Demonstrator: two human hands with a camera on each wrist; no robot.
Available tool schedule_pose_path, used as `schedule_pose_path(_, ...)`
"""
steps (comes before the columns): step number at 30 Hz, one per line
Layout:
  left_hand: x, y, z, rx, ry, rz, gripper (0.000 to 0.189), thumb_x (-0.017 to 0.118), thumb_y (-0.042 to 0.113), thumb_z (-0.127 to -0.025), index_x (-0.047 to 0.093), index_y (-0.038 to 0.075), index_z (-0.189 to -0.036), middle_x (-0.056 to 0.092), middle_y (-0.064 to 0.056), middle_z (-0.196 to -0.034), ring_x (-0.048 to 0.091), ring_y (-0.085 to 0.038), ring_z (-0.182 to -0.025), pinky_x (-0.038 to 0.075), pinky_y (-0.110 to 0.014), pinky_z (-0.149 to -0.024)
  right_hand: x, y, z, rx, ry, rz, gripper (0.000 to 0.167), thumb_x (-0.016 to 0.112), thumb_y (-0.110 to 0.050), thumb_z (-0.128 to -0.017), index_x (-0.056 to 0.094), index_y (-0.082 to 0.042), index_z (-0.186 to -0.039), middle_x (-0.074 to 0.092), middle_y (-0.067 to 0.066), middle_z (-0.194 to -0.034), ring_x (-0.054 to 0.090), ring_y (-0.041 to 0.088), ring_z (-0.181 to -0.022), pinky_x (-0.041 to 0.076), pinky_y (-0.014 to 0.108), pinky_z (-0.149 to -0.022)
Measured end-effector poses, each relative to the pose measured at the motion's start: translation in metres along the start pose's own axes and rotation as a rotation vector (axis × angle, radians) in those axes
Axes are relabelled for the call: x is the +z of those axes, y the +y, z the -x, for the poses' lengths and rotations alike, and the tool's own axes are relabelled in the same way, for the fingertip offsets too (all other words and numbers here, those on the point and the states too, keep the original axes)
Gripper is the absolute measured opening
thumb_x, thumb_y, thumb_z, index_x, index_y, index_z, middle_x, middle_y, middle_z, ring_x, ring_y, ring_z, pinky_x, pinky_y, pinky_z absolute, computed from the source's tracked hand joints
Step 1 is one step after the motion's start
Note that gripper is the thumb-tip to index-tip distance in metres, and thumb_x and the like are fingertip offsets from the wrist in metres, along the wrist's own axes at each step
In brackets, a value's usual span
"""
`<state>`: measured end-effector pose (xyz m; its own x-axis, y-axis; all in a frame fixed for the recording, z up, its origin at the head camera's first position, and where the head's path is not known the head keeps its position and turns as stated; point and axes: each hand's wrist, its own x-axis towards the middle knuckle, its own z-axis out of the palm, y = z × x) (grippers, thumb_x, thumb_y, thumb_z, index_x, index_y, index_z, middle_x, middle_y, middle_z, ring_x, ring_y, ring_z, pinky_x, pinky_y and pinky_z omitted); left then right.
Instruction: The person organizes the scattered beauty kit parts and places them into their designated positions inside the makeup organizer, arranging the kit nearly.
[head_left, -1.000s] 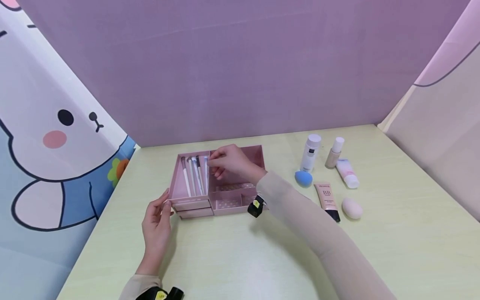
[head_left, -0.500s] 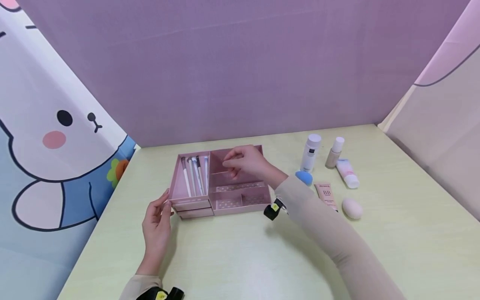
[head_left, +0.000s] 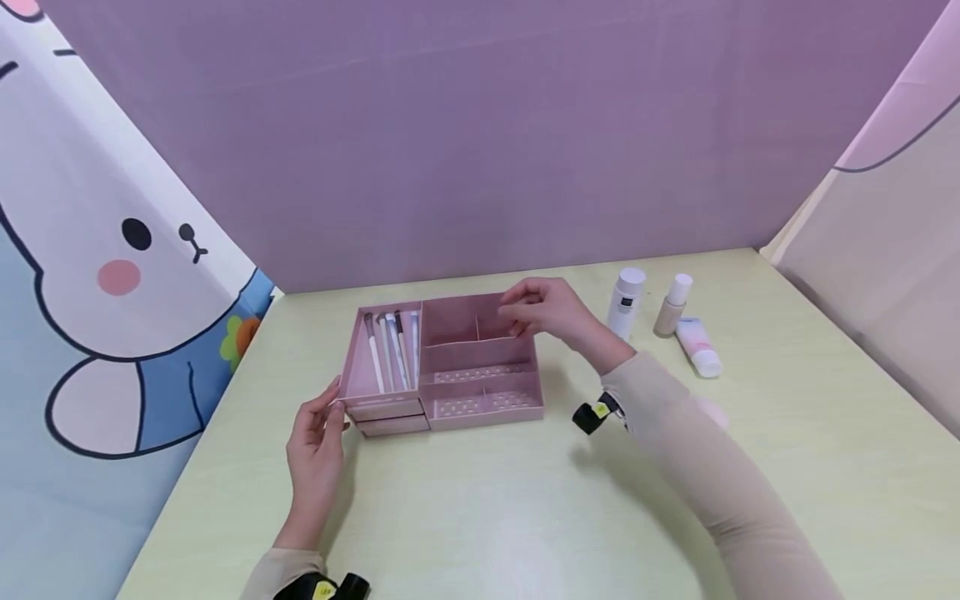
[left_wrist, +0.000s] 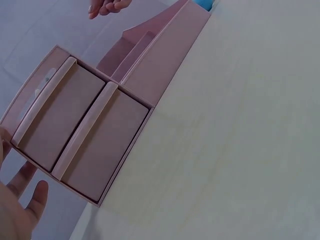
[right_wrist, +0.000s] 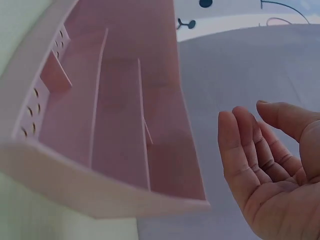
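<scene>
A pink makeup organizer (head_left: 487, 422) stands toward the back of the table, with two small drawers (left_wrist: 102, 145) at its left front and open compartments on the right. Several makeup brushes (head_left: 392, 350) lie side by side in its left top tray. My left hand (head_left: 317, 458) holds the organizer's front left corner between thumb and forefinger, its other fingers loose below. Over the back right compartment's edge hovers my right hand (head_left: 555, 312); the right wrist view shows its fingers loosely bent with nothing between them.
Right of the organizer stand a white bottle (head_left: 625, 304) and a small bottle of beige liquid (head_left: 672, 307). A white-pink tube (head_left: 699, 348) lies beside them. The right sleeve (head_left: 690, 442) covers most of a pale egg-shaped sponge (head_left: 712, 411). A purple backdrop (head_left: 480, 150) rises behind the table.
My right hand has moved right, from the brush tray across the compartments to the organizer's right edge. Its forearm now hides the blue sponge and the BB tube. My left hand stays at the corner.
</scene>
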<state>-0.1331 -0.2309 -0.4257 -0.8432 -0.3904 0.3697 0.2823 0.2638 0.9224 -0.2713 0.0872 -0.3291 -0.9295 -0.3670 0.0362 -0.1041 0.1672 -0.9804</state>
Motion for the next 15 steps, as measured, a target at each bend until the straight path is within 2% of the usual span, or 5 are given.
schedule_pose_path(3, 0.000, 0.000, 0.000, -0.002, 0.004, 0.003, 0.024, 0.051, 0.005, -0.103, 0.058, -0.003, -0.125, 0.061, 0.002, -0.137, 0.061, -0.003, -0.108, 0.052, -0.014, -0.078, -0.011, -0.001, 0.005, -0.016, 0.017, 0.006, 0.030, 0.069, -0.006, -0.093, 0.061, 0.010, -0.117, 0.071, 0.008, -0.087, 0.069, 0.025, -0.073, 0.060, 0.045, -0.075)
schedule_pose_path(7, 0.000, -0.001, 0.000, 0.023, 0.006, 0.014, 0.024, 0.051, 0.003, -0.103, 0.057, -0.005, -0.124, 0.062, 0.003, -0.136, 0.060, -0.003, -0.108, 0.051, -0.013, -0.079, -0.025, -0.001, 0.011, -0.040, 0.040, -0.004, 0.032, 0.068, -0.003, -0.093, 0.058, 0.013, -0.119, 0.070, 0.012, -0.090, 0.069, 0.026, -0.076, 0.061, 0.043, -0.073)
schedule_pose_path(15, 0.002, -0.001, 0.001, 0.066, -0.003, 0.029, 0.024, 0.051, 0.001, -0.103, 0.057, -0.008, -0.124, 0.062, 0.003, -0.135, 0.060, -0.001, -0.108, 0.052, -0.014, -0.079, -0.052, -0.001, 0.022, -0.066, 0.090, 0.048, 0.027, 0.068, -0.001, -0.092, 0.059, 0.010, -0.115, 0.068, 0.008, -0.089, 0.068, 0.015, -0.075, 0.061, 0.033, -0.072)
